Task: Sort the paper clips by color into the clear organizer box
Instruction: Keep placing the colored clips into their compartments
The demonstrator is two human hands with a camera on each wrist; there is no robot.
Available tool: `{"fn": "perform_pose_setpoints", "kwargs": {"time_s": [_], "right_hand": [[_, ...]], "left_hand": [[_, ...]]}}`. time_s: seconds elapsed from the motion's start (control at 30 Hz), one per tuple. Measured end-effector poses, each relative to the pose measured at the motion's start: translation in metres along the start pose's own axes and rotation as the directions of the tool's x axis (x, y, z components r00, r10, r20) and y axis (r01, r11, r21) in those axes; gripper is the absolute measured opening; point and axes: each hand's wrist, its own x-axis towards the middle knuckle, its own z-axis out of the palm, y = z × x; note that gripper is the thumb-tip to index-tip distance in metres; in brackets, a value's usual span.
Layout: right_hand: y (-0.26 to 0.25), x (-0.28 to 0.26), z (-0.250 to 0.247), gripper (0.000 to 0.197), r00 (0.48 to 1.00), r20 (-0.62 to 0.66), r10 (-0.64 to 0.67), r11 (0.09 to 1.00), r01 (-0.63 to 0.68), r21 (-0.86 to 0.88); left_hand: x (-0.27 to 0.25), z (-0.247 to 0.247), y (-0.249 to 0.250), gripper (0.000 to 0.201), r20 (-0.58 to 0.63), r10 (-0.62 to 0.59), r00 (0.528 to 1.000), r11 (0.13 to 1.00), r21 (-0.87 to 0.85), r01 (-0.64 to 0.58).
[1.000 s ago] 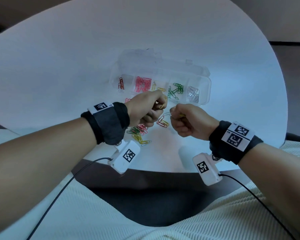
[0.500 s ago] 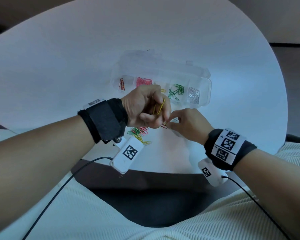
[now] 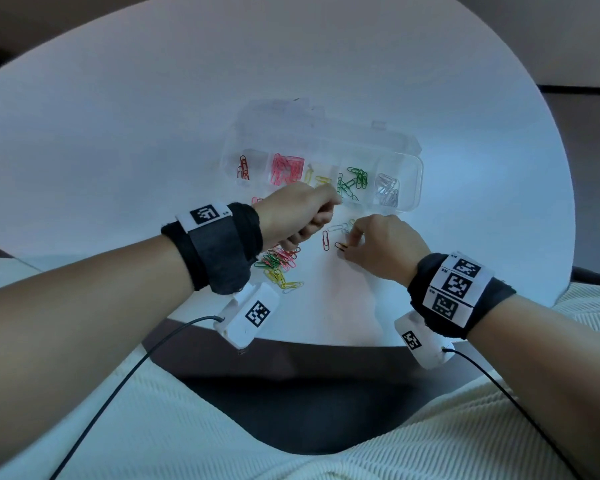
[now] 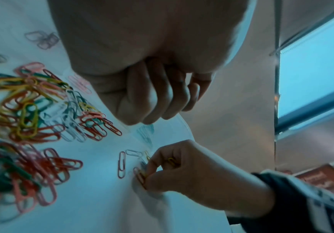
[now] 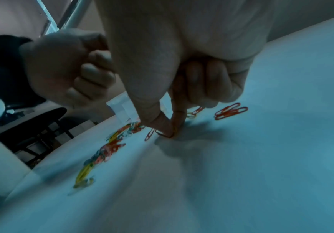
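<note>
The clear organizer box (image 3: pixel 414 188) lies open on the white table, holding red, pink, yellow, green and white clips in separate compartments. My left hand (image 3: pixel 326 206) hovers at the box's front edge by the yellow compartment, fingers curled tight (image 4: pixel 152 102); the yellow clip it carried is hidden inside them. My right hand (image 3: pixel 349 244) is down on the table, thumb and forefinger pinching a red paper clip (image 5: pixel 163 134) that still touches the surface. A second, yellow clip (image 4: pixel 171 161) is tucked in those fingers. The mixed pile of clips (image 3: pixel 279 263) lies under my left wrist.
One loose red clip (image 3: pixel 325 240) and a white clip (image 3: pixel 336 227) lie just left of my right hand. Two more red clips (image 5: pixel 231 111) lie beyond it. The table's near edge (image 3: pixel 326 341) is close behind both wrists.
My left hand has moved up and away from the right hand to the box's front edge. My right hand has shifted right and lowered its fingertips onto a red clip.
</note>
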Motion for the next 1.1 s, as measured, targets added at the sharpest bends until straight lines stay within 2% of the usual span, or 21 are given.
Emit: {"fn": "perform_pose_setpoints", "kwargs": {"time_s": [0.1, 0.17, 0.2, 0.27, 0.33, 0.4, 0.53, 0.63, 0.7, 0.77, 0.93, 1.1], "right_hand": [[-0.003, 0.0, -0.017, 0.026, 0.992, 0.119, -0.04, 0.994, 0.027, 0.105], [-0.009, -0.003, -0.033, 0.028, 0.977, 0.194, -0.091, 0.955, 0.03, 0.296], [-0.012, -0.006, -0.042, 0.03, 0.969, 0.219, -0.114, 0.901, 0.008, 0.433], [-0.017, -0.011, -0.055, 0.033, 0.958, 0.243, -0.152, 0.716, -0.063, 0.696], [-0.019, -0.013, -0.065, 0.036, 0.952, 0.25, -0.176, 0.547, -0.116, 0.829], [-0.018, -0.013, -0.072, 0.033, 0.95, 0.247, -0.188, 0.43, -0.147, 0.891], [-0.018, -0.011, -0.076, 0.021, 0.97, 0.203, -0.133, 0.212, -0.172, 0.962], [-0.023, -0.006, -0.075, 0.018, 0.979, 0.198, -0.044, 0.023, -0.197, 0.98], [-0.026, -0.004, -0.077, 0.025, 0.971, 0.235, -0.04, -0.108, -0.238, 0.965], [-0.029, -0.004, -0.08, 0.04, 0.961, 0.27, -0.058, -0.209, -0.276, 0.938], [-0.032, -0.006, -0.078, 0.066, 0.953, 0.285, -0.107, -0.287, -0.304, 0.908], [-0.038, -0.008, -0.078, 0.091, 0.942, 0.305, -0.138, -0.216, -0.329, 0.919]], "left_hand": [[0.002, 0.002, -0.004, 0.037, -0.047, 0.042, 0.998, 0.988, 0.151, -0.035], [0.003, 0.002, -0.007, 0.039, -0.047, 0.041, 0.998, 0.977, 0.211, -0.03], [0.004, 0.001, -0.009, 0.04, -0.029, 0.024, 0.999, 0.975, 0.223, -0.017], [0.004, 0.002, -0.011, 0.042, 0.005, -0.011, 1.0, 0.973, 0.23, 0.01], [0.004, 0.002, -0.011, 0.042, 0.026, -0.029, 0.999, 0.971, 0.238, 0.022], [0.003, 0.002, -0.008, 0.042, 0.042, -0.032, 0.999, 0.976, 0.216, 0.022], [0.005, -0.001, 0.0, 0.029, 0.03, -0.052, 0.998, 0.997, -0.053, 0.053], [0.005, -0.006, 0.01, 0.016, -0.065, -0.048, 0.997, 0.948, -0.318, 0.025], [0.005, -0.012, 0.015, 0.017, -0.115, -0.042, 0.992, 0.889, -0.458, -0.016], [0.004, -0.018, 0.018, 0.025, -0.139, -0.04, 0.989, 0.829, -0.557, -0.045], [0.004, -0.024, 0.018, 0.04, -0.121, -0.058, 0.991, 0.733, -0.679, -0.04], [0.001, -0.02, 0.02, 0.046, -0.104, -0.041, 0.994, 0.714, -0.699, -0.044]]}}
